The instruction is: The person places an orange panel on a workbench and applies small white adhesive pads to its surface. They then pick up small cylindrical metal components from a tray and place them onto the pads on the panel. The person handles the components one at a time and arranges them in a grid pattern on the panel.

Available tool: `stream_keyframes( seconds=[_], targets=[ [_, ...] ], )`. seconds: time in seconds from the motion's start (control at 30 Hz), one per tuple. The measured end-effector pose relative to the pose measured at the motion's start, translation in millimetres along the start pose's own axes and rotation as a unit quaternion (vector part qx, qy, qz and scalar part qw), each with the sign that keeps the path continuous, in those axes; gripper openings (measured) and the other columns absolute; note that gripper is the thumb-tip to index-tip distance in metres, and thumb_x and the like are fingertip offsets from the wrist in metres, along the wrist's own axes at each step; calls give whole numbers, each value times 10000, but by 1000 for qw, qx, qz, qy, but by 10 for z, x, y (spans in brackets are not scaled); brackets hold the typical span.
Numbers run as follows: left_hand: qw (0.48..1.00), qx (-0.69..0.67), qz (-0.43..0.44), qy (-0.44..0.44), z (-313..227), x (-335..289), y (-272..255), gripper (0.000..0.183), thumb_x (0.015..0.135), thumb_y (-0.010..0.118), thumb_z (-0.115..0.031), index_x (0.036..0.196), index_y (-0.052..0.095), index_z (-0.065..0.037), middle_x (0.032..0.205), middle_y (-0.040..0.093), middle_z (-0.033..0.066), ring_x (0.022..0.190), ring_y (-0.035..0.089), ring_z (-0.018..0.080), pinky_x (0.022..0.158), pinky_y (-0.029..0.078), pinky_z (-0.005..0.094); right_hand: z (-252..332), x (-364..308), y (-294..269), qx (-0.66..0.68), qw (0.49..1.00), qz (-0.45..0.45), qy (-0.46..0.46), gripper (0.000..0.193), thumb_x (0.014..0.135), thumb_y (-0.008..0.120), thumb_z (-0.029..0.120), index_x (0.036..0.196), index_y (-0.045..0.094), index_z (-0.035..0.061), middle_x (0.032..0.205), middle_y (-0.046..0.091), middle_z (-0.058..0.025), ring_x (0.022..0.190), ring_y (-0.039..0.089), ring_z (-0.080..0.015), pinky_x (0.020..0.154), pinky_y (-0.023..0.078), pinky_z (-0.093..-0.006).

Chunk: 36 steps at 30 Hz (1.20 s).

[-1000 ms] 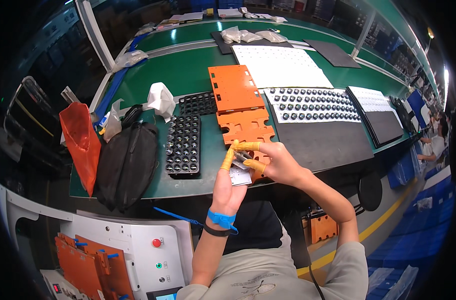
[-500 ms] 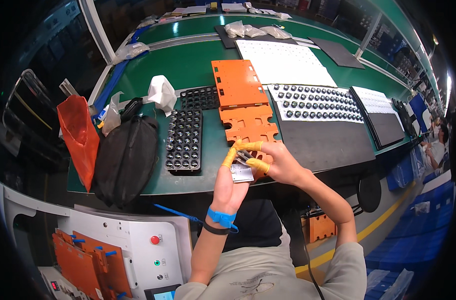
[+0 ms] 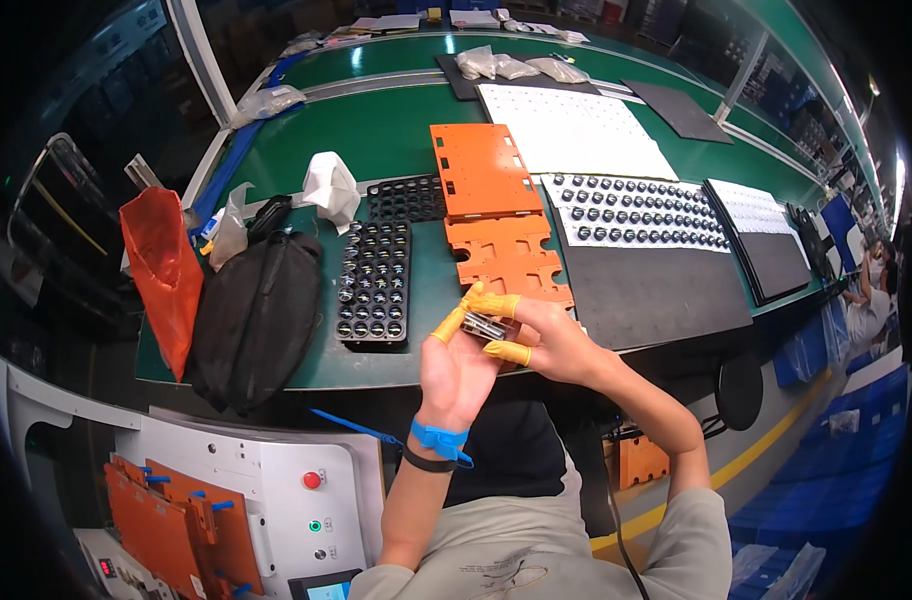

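Green-topped bench (image 3: 376, 130) ran across the middle, pale posts (image 3: 200, 60) either side. Grey floor (image 3: 771, 408) at right carried a yellow line (image 3: 753, 453); round black seat (image 3: 739, 391) sat near the bench edge. Strip light (image 3: 900, 182) glowed far right; upper left was dark.

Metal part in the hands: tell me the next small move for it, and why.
Probably turn the metal part slightly with the right hand, the left hand steadying it. The right hand's yellow-covered thumb and finger bracket it, the left hand sits against its other side, and only the hands appear to support it, so a small two-handed turn seems safest.
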State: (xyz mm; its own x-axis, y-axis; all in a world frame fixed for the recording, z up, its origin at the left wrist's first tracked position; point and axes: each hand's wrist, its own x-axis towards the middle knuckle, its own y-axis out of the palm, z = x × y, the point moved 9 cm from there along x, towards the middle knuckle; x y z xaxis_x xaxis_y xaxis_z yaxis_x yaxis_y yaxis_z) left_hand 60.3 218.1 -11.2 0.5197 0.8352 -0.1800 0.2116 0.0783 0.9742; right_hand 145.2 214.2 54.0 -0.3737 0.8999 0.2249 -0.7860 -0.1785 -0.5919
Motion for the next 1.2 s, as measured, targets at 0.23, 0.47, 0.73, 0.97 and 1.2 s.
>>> stream_keyframes(
  seconds=[0.23, 0.47, 0.73, 0.97, 1.2],
  targets=[
    [1000, 0, 6, 10, 50, -5, 26, 385, 1042, 390, -231, 1332, 537, -26, 1287, 585, 148, 1169, 572, 273, 1011, 483, 418, 166, -77, 8, -112, 984, -99, -101, 494, 831, 765, 246, 1261, 634, 41, 1156, 662, -143, 1052, 632, -340, 925, 498, -440],
    [998, -10, -11, -54, 26, -5, -218, 318, 1020, 430, -262, 1214, 594, -70, 1185, 658, 102, 1087, 643, 243, 955, 526, 414, 374, -131, 156, -249, 962, -23, -113, 589, 903, 659, 381, 1380, 539, 57, 1425, 498, -150, 1383, 396, -362, 1155, 162, -669],
    [984, 165, -63, -7, -52, -200, -236, 449, 1069, 349, -444, 1274, 563, -107, 1190, 644, 41, 1033, 633, 181, 827, 520, 352, 517, -75, 107, -174, 978, -29, -112, 424, 882, 683, 131, 1291, 601, 57, 1381, 521, -169, 1369, 411, -366, 1101, 354, -553],
    [991, 128, 39, -19, -170, -414, -202, 408, 1063, 370, -390, 1258, 556, -83, 1124, 645, 69, 903, 612, 187, 644, 466, 325, 465, 64, 218, -108, 992, 14, -67, 408, 876, 699, 117, 1263, 598, 39, 1196, 620, -175, 1204, 553, -365, 958, 490, -434],
    [988, 124, -43, 76, -549, -684, -503, 475, 1031, 488, -339, 1383, 484, -21, 1138, 601, 112, 895, 555, 199, 670, 440, 302, 358, 572, 374, -2, 997, -39, -74, 258, 893, 693, 105, 1141, 672, 38, 1009, 675, -144, 950, 655, -318, 821, 527, -394]
  ],
)
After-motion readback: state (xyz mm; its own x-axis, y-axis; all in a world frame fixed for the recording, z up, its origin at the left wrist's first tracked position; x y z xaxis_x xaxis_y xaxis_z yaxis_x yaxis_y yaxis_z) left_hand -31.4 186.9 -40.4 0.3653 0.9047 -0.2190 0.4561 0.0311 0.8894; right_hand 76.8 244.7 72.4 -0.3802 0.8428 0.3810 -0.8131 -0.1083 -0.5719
